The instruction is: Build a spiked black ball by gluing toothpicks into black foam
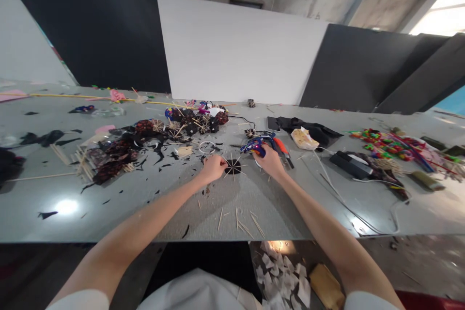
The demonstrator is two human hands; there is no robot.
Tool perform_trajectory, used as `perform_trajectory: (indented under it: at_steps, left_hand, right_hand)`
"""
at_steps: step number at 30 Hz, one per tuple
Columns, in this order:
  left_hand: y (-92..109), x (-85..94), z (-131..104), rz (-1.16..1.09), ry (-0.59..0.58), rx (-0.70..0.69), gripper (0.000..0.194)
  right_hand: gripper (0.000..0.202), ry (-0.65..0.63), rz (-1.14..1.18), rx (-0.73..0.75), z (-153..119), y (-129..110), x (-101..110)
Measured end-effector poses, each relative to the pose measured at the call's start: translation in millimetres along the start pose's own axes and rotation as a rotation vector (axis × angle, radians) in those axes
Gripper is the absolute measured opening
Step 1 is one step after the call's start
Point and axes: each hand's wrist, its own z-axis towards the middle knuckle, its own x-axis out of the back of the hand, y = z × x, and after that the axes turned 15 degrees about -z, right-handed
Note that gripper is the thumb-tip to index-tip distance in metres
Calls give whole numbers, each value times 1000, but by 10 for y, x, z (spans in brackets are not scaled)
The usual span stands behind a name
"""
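A black disc (pixel 236 170) with thin wooden sticks fanned over it like spokes lies flat on the grey table. My left hand (pixel 213 169) is at its left edge, thumb and fingers pinched together on a stick end that is partly hidden. To the right, my right hand (pixel 269 159) is wrapped round a blue hot glue gun (pixel 253 145), its nozzle pointing left above the disc. A small red light glows on the gun. Several loose wooden sticks (pixel 237 219) lie between my forearms.
Dark stick-and-fabric pieces (pixel 189 123) and black scraps spread behind and left. An orange-handled tool (pixel 281 147) lies beyond my right hand. Farther right are a black power adapter (pixel 350 164), a white cable (pixel 337 196) and colourful pompoms (pixel 378 143). Upright panels (pixel 240 48) border the back.
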Motion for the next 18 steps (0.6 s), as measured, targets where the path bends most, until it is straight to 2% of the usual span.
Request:
perform_trajectory:
  at_steps: [18]
  left_hand:
    - [52,-10,-11,-49,-25,51,23]
  right_hand:
    - [23,6,-17,2,2,-9,14]
